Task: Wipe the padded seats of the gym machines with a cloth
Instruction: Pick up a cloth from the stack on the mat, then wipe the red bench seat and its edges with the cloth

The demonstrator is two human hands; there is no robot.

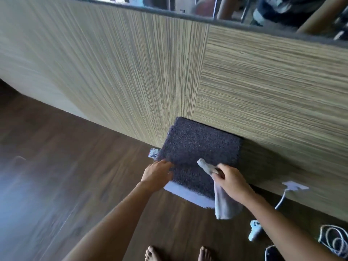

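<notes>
Apparently coarse dark pad (195,147) — right hand (231,178) grips cloth (225,204).

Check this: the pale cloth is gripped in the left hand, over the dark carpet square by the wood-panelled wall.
Wrong hand. The head view shows the pale cloth gripped in the right hand, over the dark carpet square by the wood-panelled wall; the left hand only rests on the square's edge.

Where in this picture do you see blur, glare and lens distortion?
Head view: motion blur smears the floor at left, with bluish glare there; the wide lens bows the top edge of the wall; the mat, cloth and right hand are fairly sharp.
</notes>
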